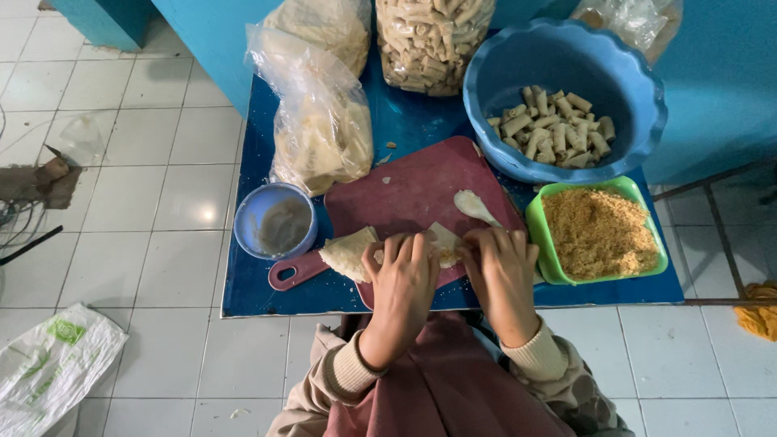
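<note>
Both my hands rest on a dark red cutting board (413,182) at the near edge of a low blue table (405,121). My left hand (402,279) and my right hand (502,267) pinch a thin pale wrapper (445,241) with filling between their fingertips. A small stack of folded wrappers (348,252) lies just left of my left hand. A white spoon (473,206) lies on the board beyond my right hand.
A green tub of brown crumbly filling (599,235) stands to the right. A big blue bowl (566,57) holds several finished rolls. A small blue cup of paste (277,220) sits left, clear bags (324,129) behind it. White tiled floor surrounds the table.
</note>
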